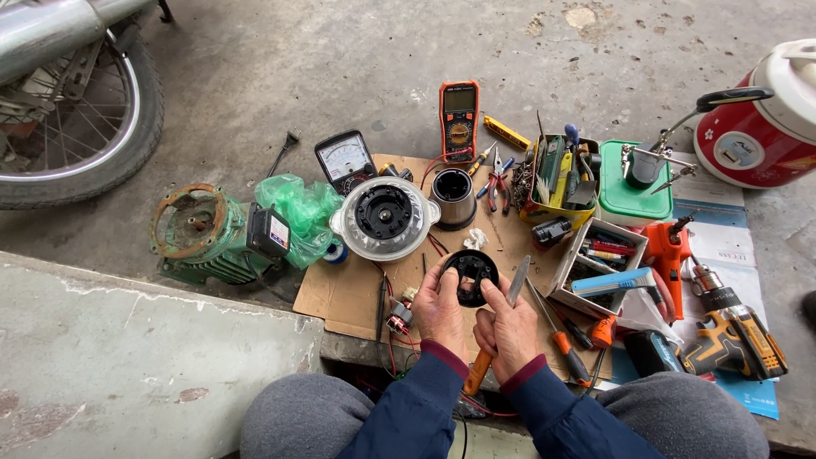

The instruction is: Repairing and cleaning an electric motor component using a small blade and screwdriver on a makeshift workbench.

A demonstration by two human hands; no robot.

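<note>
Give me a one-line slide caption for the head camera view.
Left hand holds a round black part while right hand grips an orange-handled knife above tool-strewn cardboard.

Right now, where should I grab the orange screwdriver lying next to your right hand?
Grip the orange screwdriver by its fat orange handle, coming down from above. It lies flat on the cardboard, its thin metal shaft pointing away toward the compartment box, and the handle's top is uncovered.

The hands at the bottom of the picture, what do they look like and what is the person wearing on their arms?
Both hands are bare, with no gloves, rings or watch showing. The left hand and the right hand come out of dark navy blue sleeves. Each sleeve ends in a snug dark red cuff at the wrist. The fabric looks soft and plain, with no markings visible.
</note>
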